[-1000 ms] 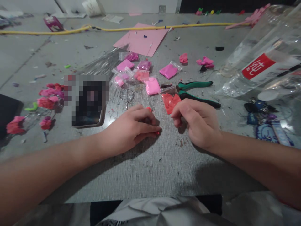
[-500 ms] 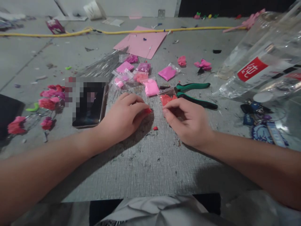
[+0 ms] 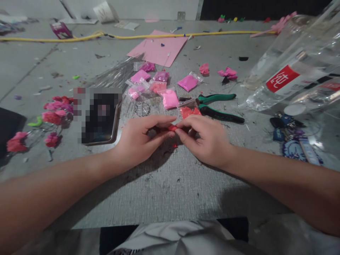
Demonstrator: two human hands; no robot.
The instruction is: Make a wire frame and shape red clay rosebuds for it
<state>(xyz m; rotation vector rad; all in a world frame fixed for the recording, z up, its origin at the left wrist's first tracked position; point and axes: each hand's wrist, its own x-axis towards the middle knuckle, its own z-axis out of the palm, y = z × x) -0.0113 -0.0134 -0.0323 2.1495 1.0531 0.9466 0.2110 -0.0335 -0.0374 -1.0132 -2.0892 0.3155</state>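
Observation:
Between my two hands is a small piece of red clay (image 3: 172, 128). My left hand (image 3: 145, 136) pinches it from the left, its thumb and fingers around the piece. From the right, the thumb and forefinger of my right hand (image 3: 203, 136) close on its other end. A small red bit (image 3: 174, 145) lies on the table just below the fingers. Right behind my right hand is a clear bag of red clay (image 3: 190, 112), and next to it lie green-handled pliers (image 3: 219, 106). A round wire frame (image 3: 142, 109) lies behind my left hand.
Several small bags of pink clay (image 3: 170, 98) lie beyond my hands, near a pink sheet (image 3: 159, 47). A phone (image 3: 102, 118) and pink clay flowers (image 3: 54, 117) are at left. Plastic bottles (image 3: 283, 83) and a keychain (image 3: 293, 150) are at right. A yellow cable (image 3: 148, 36) crosses the back.
My hands have come together at the red clay, which was in my left hand alone. My right hand has moved left, away from the red bag. The wire frame has come into sight.

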